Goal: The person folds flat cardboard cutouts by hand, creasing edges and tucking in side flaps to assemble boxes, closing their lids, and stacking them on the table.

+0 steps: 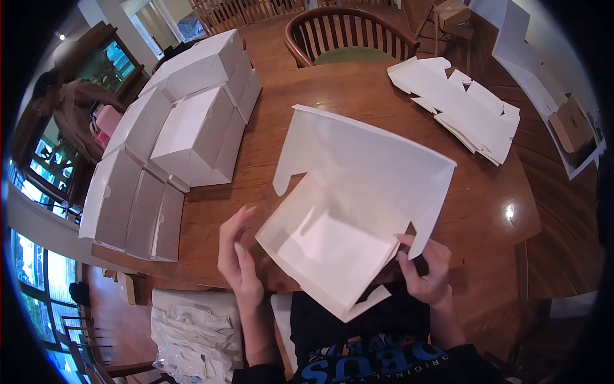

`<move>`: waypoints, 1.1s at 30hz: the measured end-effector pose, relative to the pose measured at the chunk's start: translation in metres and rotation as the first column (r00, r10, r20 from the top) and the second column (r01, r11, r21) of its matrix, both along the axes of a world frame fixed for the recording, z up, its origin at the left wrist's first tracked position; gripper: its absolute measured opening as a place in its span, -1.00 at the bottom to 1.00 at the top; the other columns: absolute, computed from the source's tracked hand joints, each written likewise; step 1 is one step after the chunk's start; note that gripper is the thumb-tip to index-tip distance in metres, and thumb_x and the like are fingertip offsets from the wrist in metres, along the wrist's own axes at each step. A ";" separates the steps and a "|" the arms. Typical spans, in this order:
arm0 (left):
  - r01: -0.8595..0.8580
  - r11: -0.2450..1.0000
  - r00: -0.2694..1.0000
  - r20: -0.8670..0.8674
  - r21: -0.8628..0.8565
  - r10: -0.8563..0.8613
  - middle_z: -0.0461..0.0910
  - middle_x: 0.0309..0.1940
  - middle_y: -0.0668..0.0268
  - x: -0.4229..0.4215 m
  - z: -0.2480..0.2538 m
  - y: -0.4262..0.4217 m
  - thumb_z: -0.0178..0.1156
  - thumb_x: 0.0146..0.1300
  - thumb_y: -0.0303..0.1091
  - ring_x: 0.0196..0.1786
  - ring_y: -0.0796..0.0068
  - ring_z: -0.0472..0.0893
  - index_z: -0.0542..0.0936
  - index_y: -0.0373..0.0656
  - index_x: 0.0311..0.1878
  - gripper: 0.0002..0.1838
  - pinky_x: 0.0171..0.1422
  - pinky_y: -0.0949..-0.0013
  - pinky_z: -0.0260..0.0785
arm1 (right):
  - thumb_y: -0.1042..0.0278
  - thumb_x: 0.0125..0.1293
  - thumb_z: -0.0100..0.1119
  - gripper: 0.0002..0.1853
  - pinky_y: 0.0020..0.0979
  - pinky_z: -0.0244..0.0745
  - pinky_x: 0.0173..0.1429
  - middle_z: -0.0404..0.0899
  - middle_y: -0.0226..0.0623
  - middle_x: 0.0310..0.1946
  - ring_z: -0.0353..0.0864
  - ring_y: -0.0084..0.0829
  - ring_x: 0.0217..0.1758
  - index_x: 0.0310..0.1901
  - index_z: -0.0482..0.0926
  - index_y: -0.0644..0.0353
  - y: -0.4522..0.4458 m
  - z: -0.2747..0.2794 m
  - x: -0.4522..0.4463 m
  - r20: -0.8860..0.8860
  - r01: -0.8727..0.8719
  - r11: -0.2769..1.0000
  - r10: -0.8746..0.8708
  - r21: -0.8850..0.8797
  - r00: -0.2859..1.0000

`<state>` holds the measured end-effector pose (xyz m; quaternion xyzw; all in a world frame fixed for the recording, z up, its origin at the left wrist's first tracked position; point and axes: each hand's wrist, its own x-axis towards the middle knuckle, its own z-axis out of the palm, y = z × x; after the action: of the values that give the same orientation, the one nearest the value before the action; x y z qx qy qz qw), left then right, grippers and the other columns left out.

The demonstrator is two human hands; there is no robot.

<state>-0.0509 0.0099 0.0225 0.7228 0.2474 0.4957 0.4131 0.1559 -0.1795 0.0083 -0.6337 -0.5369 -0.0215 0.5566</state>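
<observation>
A white cardboard box point(377, 168), partly folded, is in front of me at the near side of the table, its lid raised and its inside facing up. Slotted side flaps stick out from the lid, and a loose tab point(374, 297) juts from the near corner. My right hand point(427, 272) pinches the box's right wall near the lid flap between thumb and fingers. Just left of the box, my left hand point(240, 259) is held up with fingers extended and thumb apart, holding nothing.
Stacked closed white boxes point(192, 128) stand along the table's left side. Flat white cardboard blanks point(467, 109) lie at the far right. A wooden chair point(352, 38) stands beyond the wooden table point(492, 192). Plastic-wrapped material point(192, 329) rests on a seat at lower left. Another person point(80, 112) is at far left.
</observation>
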 end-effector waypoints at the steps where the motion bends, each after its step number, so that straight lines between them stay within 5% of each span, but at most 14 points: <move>1: -0.096 0.979 0.995 0.008 0.178 0.097 0.57 0.06 0.00 -0.004 -0.003 -0.009 -0.06 0.37 0.11 0.07 0.04 0.54 0.55 -0.38 0.09 -0.36 0.29 0.08 0.28 | 0.60 0.04 0.34 -0.67 -0.44 0.40 -0.45 0.56 -0.33 -0.54 0.54 -0.44 -0.53 -0.09 0.69 0.23 -0.002 -0.001 0.002 0.062 -0.019 0.999 0.021 -0.034 0.998; 2: -0.190 0.917 0.981 0.035 0.350 0.190 0.58 0.04 0.00 -0.007 -0.005 -0.019 -0.04 0.33 0.17 0.06 -0.01 0.54 0.58 -0.36 0.04 -0.34 0.28 0.03 0.28 | 0.60 0.04 0.34 -0.67 -0.44 0.40 -0.45 0.56 -0.33 -0.54 0.54 -0.44 -0.53 -0.09 0.69 0.23 -0.001 0.000 0.003 0.062 -0.019 0.999 0.021 -0.037 0.998; 5: 0.055 0.870 0.984 -0.175 0.490 0.036 0.67 -0.06 0.27 -0.009 0.001 -0.060 0.16 0.06 0.38 0.10 0.06 0.49 0.73 0.00 -0.12 -0.36 0.22 0.02 0.26 | 0.56 -0.06 0.43 -0.65 -0.44 0.39 -0.45 0.57 -0.36 -0.48 0.55 -0.45 -0.47 -0.14 0.72 0.15 0.002 0.004 0.004 0.173 -0.037 0.999 0.035 0.012 0.984; 8: 0.329 0.810 0.863 -0.503 0.486 -0.049 0.67 -0.07 0.46 -0.001 0.026 -0.078 0.40 -0.03 0.21 0.16 0.24 0.53 0.74 0.10 -0.15 -0.52 0.36 -0.08 0.08 | 0.53 -0.20 0.50 -0.63 -0.45 0.41 -0.41 0.58 -0.37 -0.40 0.55 -0.43 -0.37 -0.23 0.75 0.07 0.003 0.004 0.006 0.246 -0.004 0.999 -0.006 0.039 0.969; 11: 0.391 0.809 0.803 -0.592 0.438 -0.068 0.67 -0.13 0.50 0.001 0.025 -0.075 0.47 -0.04 0.07 0.13 0.39 0.58 0.74 0.10 -0.17 -0.60 0.38 -0.06 0.06 | 0.51 -0.29 0.52 -0.62 -0.42 0.42 -0.36 0.58 -0.37 -0.33 0.54 -0.37 -0.30 -0.29 0.76 0.03 0.004 0.005 0.009 0.311 -0.050 0.994 0.017 0.098 0.950; 17: 0.342 0.867 0.790 -0.611 0.363 -0.056 0.70 -0.30 0.57 -0.004 0.014 -0.066 0.49 -0.14 -0.13 0.01 0.49 0.63 0.74 0.09 -0.35 -0.76 0.43 0.00 -0.01 | 0.51 -0.39 0.50 -0.65 -0.34 0.41 -0.31 0.57 -0.37 -0.36 0.52 -0.30 -0.28 -0.40 0.69 0.08 -0.001 0.000 0.007 0.372 -0.086 0.994 0.055 0.067 0.926; 21: 0.404 0.872 0.763 -0.628 0.277 -0.154 0.69 -0.38 0.60 -0.005 0.018 -0.063 0.44 -0.11 -0.31 0.01 0.52 0.63 0.71 0.10 -0.46 -0.89 0.45 0.03 -0.06 | 0.60 -0.38 0.42 -0.70 -0.33 0.43 -0.24 0.55 -0.34 -0.39 0.53 -0.26 -0.25 -0.47 0.62 0.14 -0.002 -0.011 0.001 0.210 0.042 0.992 -0.067 0.119 0.975; 28: 0.486 0.837 0.714 -0.667 0.254 -0.212 0.67 -0.35 0.51 -0.003 0.026 -0.058 0.42 0.04 -0.30 0.03 0.48 0.62 0.67 -0.01 -0.39 -0.90 0.39 -0.02 0.05 | 0.76 -0.15 0.29 -0.75 -0.33 0.50 -0.11 0.53 -0.08 -0.07 0.59 -0.21 -0.15 -0.39 0.55 0.25 -0.010 -0.026 -0.007 0.082 0.091 0.993 -0.097 0.075 0.992; 33: 0.501 0.826 0.710 -0.668 0.257 -0.223 0.67 -0.33 0.50 -0.002 0.025 -0.057 0.41 0.04 -0.31 0.09 0.45 0.61 0.69 -0.04 -0.35 -0.89 0.38 -0.02 0.06 | 0.71 -0.22 0.35 -0.72 -0.29 0.46 -0.09 0.55 -0.22 -0.24 0.56 -0.20 -0.16 -0.42 0.58 0.18 -0.004 -0.014 -0.018 0.140 0.125 0.984 -0.142 0.124 0.980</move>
<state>-0.0530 -0.0476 0.0479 0.9490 0.1038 0.1822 0.2356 0.1377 -0.1834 -0.0059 -0.6319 -0.5308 -0.1369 0.5479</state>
